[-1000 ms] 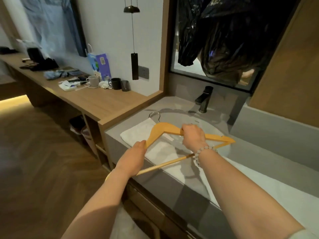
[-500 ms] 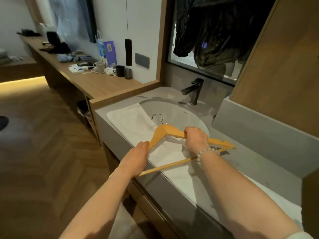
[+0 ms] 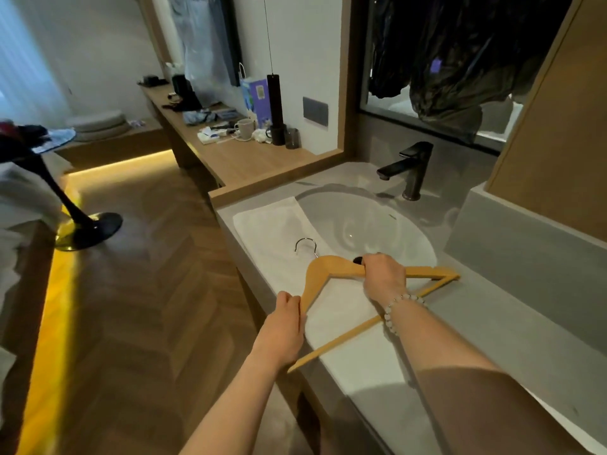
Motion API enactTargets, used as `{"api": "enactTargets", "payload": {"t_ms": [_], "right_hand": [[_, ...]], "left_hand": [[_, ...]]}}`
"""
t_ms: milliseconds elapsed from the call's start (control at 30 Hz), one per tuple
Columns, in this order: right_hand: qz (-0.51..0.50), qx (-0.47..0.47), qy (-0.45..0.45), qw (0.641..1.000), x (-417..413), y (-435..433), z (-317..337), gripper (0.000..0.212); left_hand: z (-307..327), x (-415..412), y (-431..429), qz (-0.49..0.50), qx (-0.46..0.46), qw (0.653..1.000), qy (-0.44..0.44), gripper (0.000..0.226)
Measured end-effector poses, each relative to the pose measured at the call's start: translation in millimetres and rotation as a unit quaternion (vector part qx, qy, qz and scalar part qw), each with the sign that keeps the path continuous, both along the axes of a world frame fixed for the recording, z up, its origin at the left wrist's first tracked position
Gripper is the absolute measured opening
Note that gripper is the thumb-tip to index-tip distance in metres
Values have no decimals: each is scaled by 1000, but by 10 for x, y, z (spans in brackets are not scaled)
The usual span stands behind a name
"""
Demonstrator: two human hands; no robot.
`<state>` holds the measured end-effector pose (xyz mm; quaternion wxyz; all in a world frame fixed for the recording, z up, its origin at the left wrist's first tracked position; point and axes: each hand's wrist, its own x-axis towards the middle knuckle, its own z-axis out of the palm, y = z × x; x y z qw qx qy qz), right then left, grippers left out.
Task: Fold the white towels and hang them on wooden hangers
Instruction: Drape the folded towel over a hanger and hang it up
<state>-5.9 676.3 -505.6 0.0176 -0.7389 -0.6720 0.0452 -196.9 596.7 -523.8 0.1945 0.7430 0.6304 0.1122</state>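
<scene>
The left grip [image 3: 286, 326] curls round the near corner of the wooden hanger [image 3: 331, 267], the right grip [image 3: 384, 278] round its upper arm, above the white towel [image 3: 272, 233] spread on the table [image 3: 512, 323] beside the basin [image 3: 377, 221]. The right grip mostly hides the drain [image 3: 358, 258]; the forearm [image 3: 460, 372] covers the towel's near part.

1. The wooden hanger [image 3: 328, 262], pale with a metal hook, hangs tilted just above the towel; the left hand [image 3: 284, 330] grips its near end and the right hand [image 3: 384, 279] grips its far arm.
2. The white towel [image 3: 272, 231] lies spread flat along the counter's [image 3: 525, 339] front edge.
</scene>
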Motion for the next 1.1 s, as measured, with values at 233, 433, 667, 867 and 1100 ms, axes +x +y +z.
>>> {"api": "enactTargets", "payload": {"t_ms": [233, 433, 667, 867, 1100], "right_hand": [[-8, -32, -16, 999, -63, 105, -90, 40], [-15, -70, 7, 997, 6, 151, 51, 33], [57, -77, 3, 995, -369, 336, 69, 52], [90, -72, -62, 991, -528, 427, 16, 76], [110, -100, -109, 983, -543, 541, 95, 63]], "left_hand": [[-6, -220, 238, -60, -18, 998, 31, 41], [104, -533, 822, 153, 27, 968, -198, 39], [271, -930, 1714, 325, 32, 901, -285, 28], [86, -914, 2060, 330, -16, 876, -352, 31], [34, -955, 2259, 332, -59, 852, -402, 36]]}}
